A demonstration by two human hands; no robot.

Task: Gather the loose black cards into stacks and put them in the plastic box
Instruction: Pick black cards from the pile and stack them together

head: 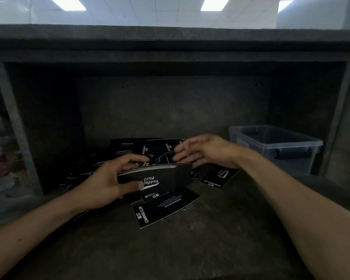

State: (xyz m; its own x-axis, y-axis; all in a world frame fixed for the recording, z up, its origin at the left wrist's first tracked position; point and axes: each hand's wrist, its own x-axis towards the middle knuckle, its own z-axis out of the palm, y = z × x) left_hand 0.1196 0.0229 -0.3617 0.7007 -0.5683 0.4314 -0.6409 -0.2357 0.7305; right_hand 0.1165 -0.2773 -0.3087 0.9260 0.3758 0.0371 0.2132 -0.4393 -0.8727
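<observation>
A stack of black Camping Club cards is being pinched on edge by the left hand, thumb on the near face and fingers curled over the top, likely so more can be added. The right hand, spread and empty, is being held over the loose cards beyond. The clear plastic box is being dimly lit, far right on the concrete ledge.

A shop or café service area is suggested: a dark concrete counter is seen from behind. A storage shelf is built beneath it, branded "Camping Club" cards are scattered there, and ceiling panel lights are set above it.
</observation>
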